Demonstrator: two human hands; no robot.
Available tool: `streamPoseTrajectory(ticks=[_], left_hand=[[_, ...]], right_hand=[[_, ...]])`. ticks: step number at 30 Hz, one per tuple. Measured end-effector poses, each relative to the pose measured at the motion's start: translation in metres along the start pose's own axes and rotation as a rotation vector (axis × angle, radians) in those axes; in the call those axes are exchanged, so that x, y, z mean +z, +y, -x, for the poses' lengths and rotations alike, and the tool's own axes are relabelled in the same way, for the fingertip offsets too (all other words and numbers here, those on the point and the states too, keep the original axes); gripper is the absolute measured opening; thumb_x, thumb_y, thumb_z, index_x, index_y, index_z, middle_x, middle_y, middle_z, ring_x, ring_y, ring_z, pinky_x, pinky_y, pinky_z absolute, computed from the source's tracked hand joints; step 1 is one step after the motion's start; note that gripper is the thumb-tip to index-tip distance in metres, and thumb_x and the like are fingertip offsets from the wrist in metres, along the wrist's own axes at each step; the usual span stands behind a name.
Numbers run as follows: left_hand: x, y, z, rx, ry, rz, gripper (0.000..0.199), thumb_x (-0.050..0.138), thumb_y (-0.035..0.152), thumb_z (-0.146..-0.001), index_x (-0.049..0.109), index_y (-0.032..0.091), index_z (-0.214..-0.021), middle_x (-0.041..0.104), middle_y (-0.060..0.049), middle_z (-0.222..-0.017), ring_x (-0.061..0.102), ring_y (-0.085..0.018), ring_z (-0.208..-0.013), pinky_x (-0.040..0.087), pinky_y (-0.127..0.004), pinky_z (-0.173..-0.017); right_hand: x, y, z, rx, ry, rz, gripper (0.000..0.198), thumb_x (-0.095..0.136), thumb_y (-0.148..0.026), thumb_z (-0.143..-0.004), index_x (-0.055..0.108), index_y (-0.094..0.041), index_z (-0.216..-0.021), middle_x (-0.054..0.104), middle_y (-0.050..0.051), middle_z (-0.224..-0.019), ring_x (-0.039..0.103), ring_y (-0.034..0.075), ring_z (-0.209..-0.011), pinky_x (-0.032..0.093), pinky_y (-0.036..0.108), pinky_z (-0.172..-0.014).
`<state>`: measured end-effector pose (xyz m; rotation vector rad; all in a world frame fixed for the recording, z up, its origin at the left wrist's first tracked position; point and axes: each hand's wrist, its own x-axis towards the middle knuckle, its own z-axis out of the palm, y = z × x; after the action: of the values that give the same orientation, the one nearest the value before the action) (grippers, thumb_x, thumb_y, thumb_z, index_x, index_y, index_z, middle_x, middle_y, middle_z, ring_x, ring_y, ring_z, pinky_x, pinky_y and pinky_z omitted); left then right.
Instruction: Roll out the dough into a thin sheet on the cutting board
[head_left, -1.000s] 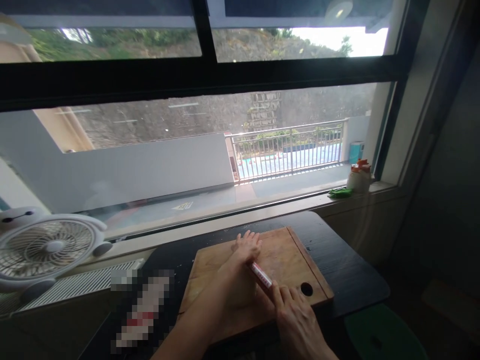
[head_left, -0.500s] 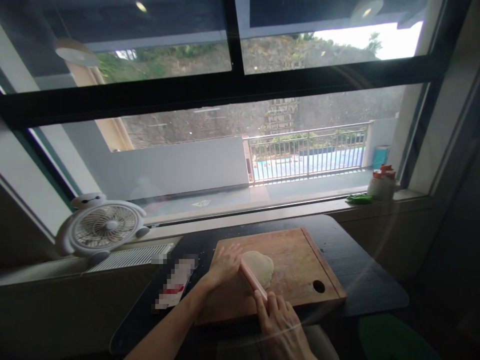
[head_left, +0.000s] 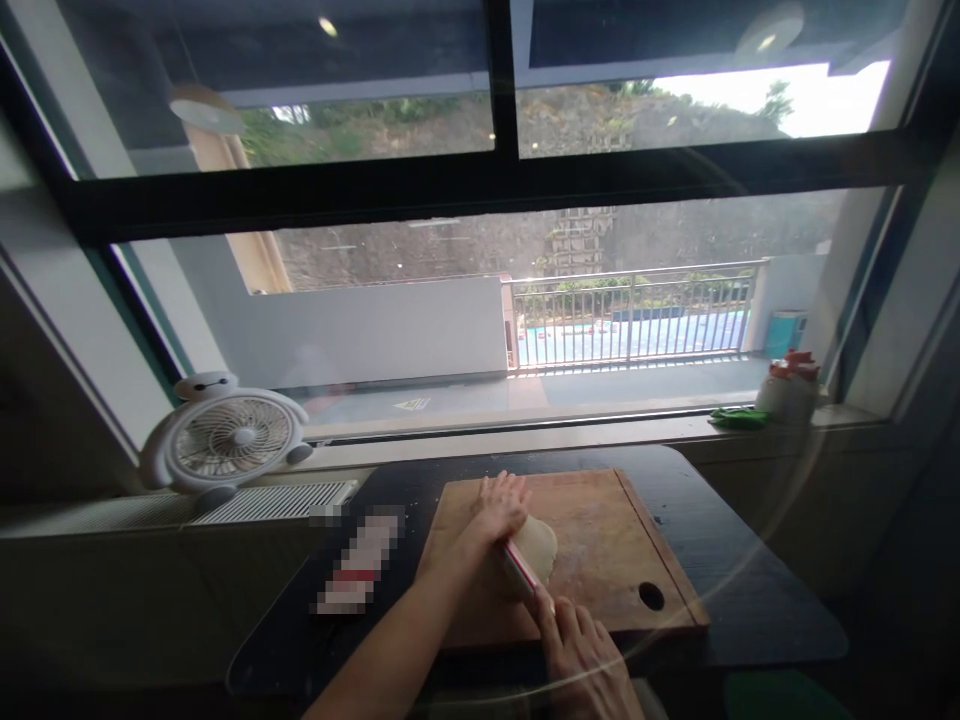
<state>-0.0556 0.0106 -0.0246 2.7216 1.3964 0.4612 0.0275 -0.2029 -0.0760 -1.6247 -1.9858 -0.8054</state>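
A pale, flattened piece of dough (head_left: 538,550) lies on a wooden cutting board (head_left: 600,540). Across its left side runs a long, narrow white bar with a red stripe (head_left: 523,568); its exact kind is unclear. My right hand (head_left: 585,645) is closed round the near end of this bar. Over the far end lies my left hand (head_left: 504,508), palm down with fingers stretched out, covering that end and the dough's upper left edge. Whether the palm presses on the bar or the dough beneath is hidden.
The board rests on a dark table (head_left: 750,580). Left of it lies a blurred packet (head_left: 360,565) with a red band. A white fan (head_left: 240,440) stands by the window at left; a white bottle (head_left: 787,395) and a green item (head_left: 739,418) sit on the sill at right.
My left hand has shifted right, onto the bar's far end and over part of the dough. The bar shows a different face, now white with a red stripe. The whole view has shifted slightly.
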Motion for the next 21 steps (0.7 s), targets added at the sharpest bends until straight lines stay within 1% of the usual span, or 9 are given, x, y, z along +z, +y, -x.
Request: streamPoseTrajectory(ticks=[3,6,9,12,16,19,21], left_hand=[[-0.010,-0.017,0.026,-0.047,-0.041,-0.045,0.042,0.031,0.033,-0.091,0.049,0.019,-0.127,0.045,-0.009,-0.136,0.032,-0.027,-0.130,0.016,-0.051,-0.107],[-0.020,-0.031,0.051,-0.083,-0.072,-0.082,0.047,0.026,0.036,-0.091,0.046,0.020,-0.130,0.041,-0.008,-0.139,0.027,-0.027,-0.133,0.015,-0.050,-0.108],[-0.024,-0.037,0.062,-0.102,-0.096,-0.109,0.048,0.025,0.036,-0.090,0.046,0.020,-0.130,0.040,-0.007,-0.140,0.026,-0.026,-0.133,0.016,-0.049,-0.108],[-0.021,-0.033,0.055,-0.099,-0.114,-0.114,0.049,0.026,0.039,-0.089,0.046,0.020,-0.130,0.041,-0.007,-0.139,0.025,-0.026,-0.134,0.013,-0.050,-0.109],[-0.009,-0.020,0.029,-0.090,-0.123,-0.098,0.051,0.025,0.045,-0.089,0.046,0.022,-0.130,0.043,-0.006,-0.138,0.026,-0.026,-0.133,0.009,-0.053,-0.108],[-0.001,-0.012,0.010,-0.088,-0.124,-0.080,0.052,0.026,0.046,-0.089,0.046,0.020,-0.129,0.043,-0.008,-0.137,0.028,-0.027,-0.132,0.012,-0.052,-0.108],[0.003,-0.008,0.002,-0.083,-0.121,-0.067,0.051,0.025,0.044,-0.089,0.046,0.020,-0.130,0.044,-0.007,-0.137,0.029,-0.027,-0.132,0.015,-0.050,-0.108]], right_hand=[[-0.008,-0.007,0.001,-0.009,-0.006,-0.018,0.049,0.037,-0.005,-0.079,0.043,-0.013,-0.127,0.058,0.012,-0.094,0.051,0.020,-0.073,0.039,0.029,-0.062],[-0.017,-0.013,0.001,-0.004,-0.034,-0.076,0.049,0.039,-0.006,-0.080,0.044,-0.015,-0.127,0.058,0.011,-0.093,0.051,0.020,-0.074,0.040,0.030,-0.064],[-0.023,-0.015,0.001,0.013,-0.064,-0.136,0.048,0.040,-0.008,-0.080,0.045,-0.017,-0.126,0.057,0.009,-0.092,0.051,0.019,-0.073,0.041,0.029,-0.064],[-0.024,-0.013,0.001,0.041,-0.095,-0.177,0.049,0.041,-0.008,-0.079,0.043,-0.017,-0.128,0.058,0.008,-0.089,0.052,0.018,-0.072,0.041,0.028,-0.064],[-0.017,-0.006,0.002,0.048,-0.114,-0.218,0.055,0.041,-0.007,-0.076,0.036,-0.013,-0.131,0.059,0.008,-0.089,0.054,0.018,-0.072,0.042,0.027,-0.065],[-0.009,-0.001,0.003,0.063,-0.079,-0.207,0.053,0.039,-0.008,-0.077,0.035,-0.012,-0.129,0.060,0.007,-0.088,0.055,0.019,-0.072,0.042,0.028,-0.065],[-0.004,0.001,0.004,0.086,-0.059,-0.185,0.050,0.038,-0.008,-0.078,0.035,-0.011,-0.128,0.060,0.007,-0.084,0.055,0.019,-0.070,0.043,0.029,-0.064]])
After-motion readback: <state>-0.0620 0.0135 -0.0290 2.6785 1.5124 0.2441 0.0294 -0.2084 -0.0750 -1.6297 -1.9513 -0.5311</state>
